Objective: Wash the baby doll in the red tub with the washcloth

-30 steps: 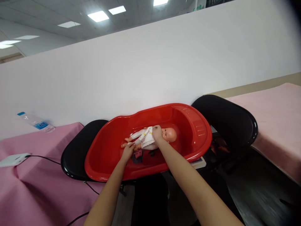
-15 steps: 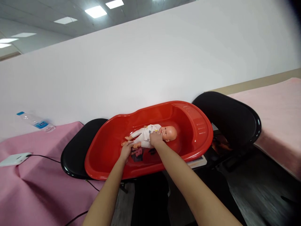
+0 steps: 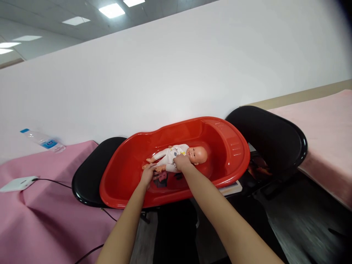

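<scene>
A baby doll [image 3: 179, 150] in a white printed outfit lies on its back inside a glossy red baby bathtub [image 3: 238, 148]. Its bald head is to the right and its bare feet are to the left. My right hand [image 3: 181, 162] is closed at the front of the doll's outfit, on its chest and belly, with the fingertips partly hidden. My left hand [image 3: 147, 175] is at the doll's feet and lower leg, fingers stretched out and thumb apart. Whether it touches the leg is hard to see. Below the legs, a dark patch [image 3: 162, 182] with a pink shape shows on the tub floor; print or reflection, I cannot tell.
The tub rests on black chair seats, one at the left [image 3: 89, 178] and one at the right [image 3: 271, 134]. Pink cloth [image 3: 55, 220] at the left bears a white device [image 3: 18, 184] with a black cable. A plastic bottle [image 3: 44, 140] lies behind it. A white wall [image 3: 165, 80] stands behind the tub.
The view has shifted very slightly. My right hand has moved a touch to the left on the doll's outfit. The doll and my left hand stay nearly in place.
</scene>
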A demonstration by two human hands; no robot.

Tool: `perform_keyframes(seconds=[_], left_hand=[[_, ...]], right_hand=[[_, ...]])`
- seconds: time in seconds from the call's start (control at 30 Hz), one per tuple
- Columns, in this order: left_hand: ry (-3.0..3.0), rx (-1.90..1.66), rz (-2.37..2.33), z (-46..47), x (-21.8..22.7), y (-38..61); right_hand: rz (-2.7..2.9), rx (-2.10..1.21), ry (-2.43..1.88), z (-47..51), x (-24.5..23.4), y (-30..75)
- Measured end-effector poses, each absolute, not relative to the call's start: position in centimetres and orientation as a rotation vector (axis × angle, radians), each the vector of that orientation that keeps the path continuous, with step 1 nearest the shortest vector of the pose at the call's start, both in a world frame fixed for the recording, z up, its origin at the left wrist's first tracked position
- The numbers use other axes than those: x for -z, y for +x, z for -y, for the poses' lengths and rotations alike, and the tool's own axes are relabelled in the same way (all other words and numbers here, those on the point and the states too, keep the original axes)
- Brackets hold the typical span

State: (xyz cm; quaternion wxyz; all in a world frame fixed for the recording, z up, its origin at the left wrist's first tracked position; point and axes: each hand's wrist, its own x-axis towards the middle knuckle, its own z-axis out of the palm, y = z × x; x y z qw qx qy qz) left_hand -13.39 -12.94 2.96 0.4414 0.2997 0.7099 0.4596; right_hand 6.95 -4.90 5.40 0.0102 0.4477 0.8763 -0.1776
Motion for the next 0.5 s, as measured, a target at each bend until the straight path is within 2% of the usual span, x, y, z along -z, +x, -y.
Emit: perform_keyframes(seconds=[0.2,0.5], left_hand=[[0.724,-1.196,-1.742,13.15,-3.29,-13.2],[0.721,-1.212,-1.682,13.1,-3.03,-13.27]], right_hand=[[-2.777,0.466,1.253,5.44,-5.37,6.96],[-2.734,0.423,1.388,5.31,-5.62,7.23]])
